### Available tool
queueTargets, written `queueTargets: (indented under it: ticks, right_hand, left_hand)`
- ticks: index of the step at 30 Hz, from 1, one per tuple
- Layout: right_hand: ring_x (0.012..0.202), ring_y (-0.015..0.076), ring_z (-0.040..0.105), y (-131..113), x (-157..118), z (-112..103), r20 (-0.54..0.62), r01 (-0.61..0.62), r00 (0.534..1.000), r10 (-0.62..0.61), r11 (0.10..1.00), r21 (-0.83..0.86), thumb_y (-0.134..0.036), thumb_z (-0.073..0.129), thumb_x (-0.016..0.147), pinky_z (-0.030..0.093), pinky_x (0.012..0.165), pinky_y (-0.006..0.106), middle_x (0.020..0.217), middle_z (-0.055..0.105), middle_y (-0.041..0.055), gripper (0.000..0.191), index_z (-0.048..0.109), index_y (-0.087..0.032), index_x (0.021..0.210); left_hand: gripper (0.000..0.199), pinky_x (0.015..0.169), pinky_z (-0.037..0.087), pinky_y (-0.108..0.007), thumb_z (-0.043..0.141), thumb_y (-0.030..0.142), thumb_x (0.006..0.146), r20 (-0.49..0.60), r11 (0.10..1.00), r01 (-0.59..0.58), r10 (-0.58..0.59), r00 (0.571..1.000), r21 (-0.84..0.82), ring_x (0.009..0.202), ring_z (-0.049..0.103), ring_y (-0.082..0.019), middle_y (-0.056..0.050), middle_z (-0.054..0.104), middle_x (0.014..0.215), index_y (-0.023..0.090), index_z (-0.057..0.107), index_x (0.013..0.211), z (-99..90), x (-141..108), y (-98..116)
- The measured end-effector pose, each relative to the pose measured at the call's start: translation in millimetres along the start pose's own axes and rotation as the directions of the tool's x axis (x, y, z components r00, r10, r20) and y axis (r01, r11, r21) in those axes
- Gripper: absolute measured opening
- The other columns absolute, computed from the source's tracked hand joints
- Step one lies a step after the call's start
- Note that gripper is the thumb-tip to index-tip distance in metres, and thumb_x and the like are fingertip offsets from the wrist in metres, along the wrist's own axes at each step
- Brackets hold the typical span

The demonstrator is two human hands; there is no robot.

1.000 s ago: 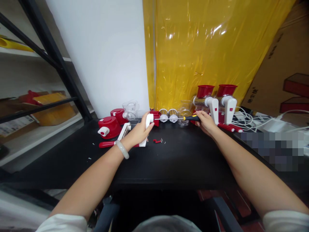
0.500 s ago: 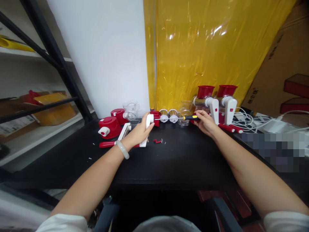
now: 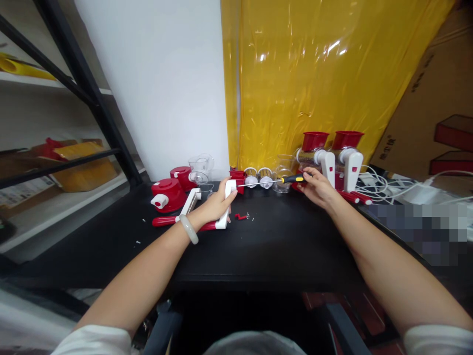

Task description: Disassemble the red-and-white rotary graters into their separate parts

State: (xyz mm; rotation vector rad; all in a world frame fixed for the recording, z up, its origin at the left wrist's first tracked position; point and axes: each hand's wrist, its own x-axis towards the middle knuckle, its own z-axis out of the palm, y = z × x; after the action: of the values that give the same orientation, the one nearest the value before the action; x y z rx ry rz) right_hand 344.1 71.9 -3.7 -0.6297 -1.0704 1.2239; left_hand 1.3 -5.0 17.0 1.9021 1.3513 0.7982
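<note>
My left hand (image 3: 217, 203) is wrapped round a white crank handle (image 3: 222, 220) with a red grip, held upright above the table. My right hand (image 3: 318, 186) pinches the black-and-yellow screwdriver (image 3: 294, 179) by the end of its handle. Its long shaft lies level, pointing left, with the tip at the top of the crank; whether it sits in a screw is too small to tell. A second white crank with a red grip (image 3: 165, 221) lies left of my left hand. Below the shaft, a small red piece (image 3: 241, 216) rests among tiny bits.
Two red bases (image 3: 168, 194) and clear plastic housings (image 3: 201, 165) stand at the back left. Metal grater drums (image 3: 265, 177) are at the back middle. Two assembled rotary graters (image 3: 348, 158) stand at the right, near white cables (image 3: 386, 187). Shelving (image 3: 79, 197) flanks the black table (image 3: 258, 256).
The crank in my left hand has shifted slightly right and down. My right hand has moved a little right, its grip on the screwdriver handle changed slightly.
</note>
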Motion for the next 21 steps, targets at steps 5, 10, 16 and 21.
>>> queueTargets:
  ticks: [5,10,16,21]
  right_hand:
    - [0.074,0.0123,0.062,-5,-4,2,0.030,-0.015,0.999,0.014,0.999,0.048,-0.027,0.092,0.053,0.053,0.069,0.028,0.080,0.064,-0.0057,0.046,0.059,-0.028,0.085]
    - [0.081,0.0125,0.064,-11,-9,5,0.072,-0.046,0.997,0.040,0.994,0.096,-0.018,0.088,0.056,0.054,0.081,0.031,0.085,0.066,-0.0051,0.042,0.061,-0.028,0.087]
    - [0.084,0.0173,0.064,-19,-13,13,0.072,-0.084,0.994,0.076,0.991,0.107,-0.022,0.077,0.063,0.056,0.078,0.037,0.086,0.065,-0.0031,0.029,0.062,-0.028,0.087]
    - [0.063,0.0181,0.062,-11,-1,6,-0.055,-0.003,0.998,-0.006,0.987,-0.163,-0.064,0.059,0.080,0.053,0.058,0.035,0.072,0.062,0.0007,0.039,0.058,-0.025,0.084]
  left_hand:
    - [0.078,0.045,0.051,-0.031,0.042,0.056,0.097,0.035,0.996,0.058,-0.055,0.998,-0.065,0.048,0.063,-0.022,0.001,0.059,0.063,0.023,0.000,0.155,1.9,-1,4]
    - [0.076,0.044,0.052,-0.031,0.041,0.054,0.098,0.052,0.987,0.114,-0.108,0.993,-0.117,0.048,0.063,-0.022,0.002,0.057,0.063,0.025,-0.001,0.154,3.2,-2,8]
    - [0.073,0.044,0.052,-0.032,0.041,0.054,0.098,0.051,0.988,0.119,-0.114,0.992,-0.098,0.046,0.061,-0.020,0.003,0.056,0.061,0.026,0.005,0.154,8.3,-2,9]
    - [0.075,0.043,0.051,-0.032,0.042,0.056,0.097,0.047,0.995,0.089,-0.087,0.995,-0.051,0.046,0.061,-0.021,0.001,0.057,0.062,0.024,0.006,0.155,11.1,-2,5]
